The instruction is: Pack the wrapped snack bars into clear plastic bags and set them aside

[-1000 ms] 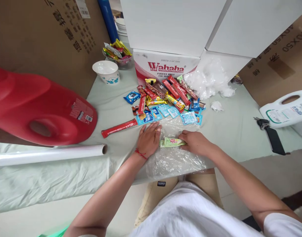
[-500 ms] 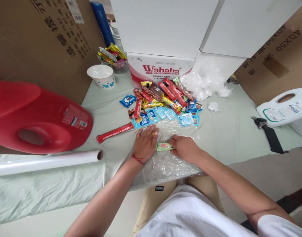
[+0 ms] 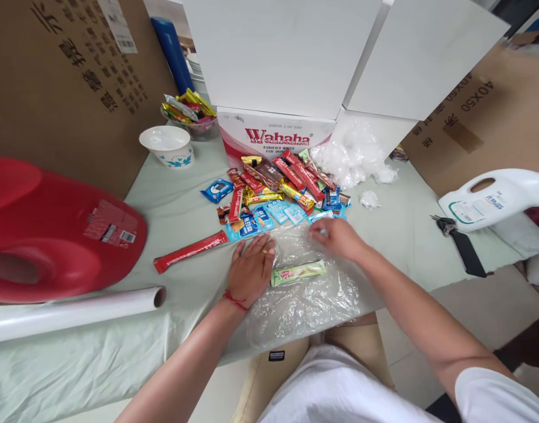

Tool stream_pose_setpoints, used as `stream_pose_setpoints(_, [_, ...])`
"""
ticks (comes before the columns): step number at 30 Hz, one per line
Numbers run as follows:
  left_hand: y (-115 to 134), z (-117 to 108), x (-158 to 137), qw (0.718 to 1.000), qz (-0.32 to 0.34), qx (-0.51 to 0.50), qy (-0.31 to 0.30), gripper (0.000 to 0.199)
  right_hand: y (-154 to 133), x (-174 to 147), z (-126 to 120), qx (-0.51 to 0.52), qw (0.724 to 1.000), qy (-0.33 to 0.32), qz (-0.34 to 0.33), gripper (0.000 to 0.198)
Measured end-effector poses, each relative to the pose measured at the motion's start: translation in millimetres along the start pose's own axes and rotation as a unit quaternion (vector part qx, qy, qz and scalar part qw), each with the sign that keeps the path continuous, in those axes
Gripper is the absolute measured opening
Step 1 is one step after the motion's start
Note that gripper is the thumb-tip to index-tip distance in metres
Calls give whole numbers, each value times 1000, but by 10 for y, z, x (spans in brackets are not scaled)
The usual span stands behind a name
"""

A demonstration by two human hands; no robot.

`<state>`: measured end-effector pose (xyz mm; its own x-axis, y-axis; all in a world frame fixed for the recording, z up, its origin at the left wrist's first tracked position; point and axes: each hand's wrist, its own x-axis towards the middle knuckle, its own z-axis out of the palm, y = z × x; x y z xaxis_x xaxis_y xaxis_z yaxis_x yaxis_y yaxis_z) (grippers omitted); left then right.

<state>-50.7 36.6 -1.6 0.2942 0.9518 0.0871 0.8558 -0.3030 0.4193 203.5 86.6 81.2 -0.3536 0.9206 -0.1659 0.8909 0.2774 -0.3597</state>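
My left hand, with a red string at the wrist, lies flat with fingers stretched out on the left part of a sheet of clear plastic film. On the film, just right of that hand, rests a light green wrapped snack bar; neither hand grips it. My right hand is above the bar, near the film's far edge, its fingers curled in. Whether it pinches anything is hidden. Beyond both hands spreads a pile of packaged snacks: red sticks, yellow bars and blue packets.
Left are a red jug, a white roll, a long red stick pack and a paper bowl. Behind stands a Wahaha carton beside crumpled plastic. At right are a white bottle and keys with a black case.
My right hand has let go of the green snack bar and moved away from me, toward the film's far edge. My left hand stays flat on the film. The view has shifted slightly.
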Motion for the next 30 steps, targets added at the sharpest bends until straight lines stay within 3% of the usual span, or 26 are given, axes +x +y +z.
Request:
stream_pose_setpoints(4, [2,-10,0,1000,1,1,5,56,509,624,-361,-110,969,147,164,32])
stream_pose_setpoints(6, [1,-15,1,1000,4,5,6,55,653,895,-475,-148,958,173,172,39])
stream_pose_setpoints(9, [-4,-17,0,1000,6,9,5,55,715,1165,-516,-178,960,150,155,41])
stream_pose_setpoints(14, [-15,-6,0,1000,9,15,5,53,733,1264,-441,-178,963,134,149,32])
stream_pose_setpoints(20, [-14,-4,-2,1000,10,21,7,52,841,1223,-454,-20,961,209,182,32])
stream_pose_setpoints(25, [-23,-2,-4,1000,13,20,9,51,741,1330,-452,9,977,186,108,33])
stream_pose_setpoints(30, [-25,5,-7,1000,13,16,14,50,752,1563,-440,-33,963,195,181,31])
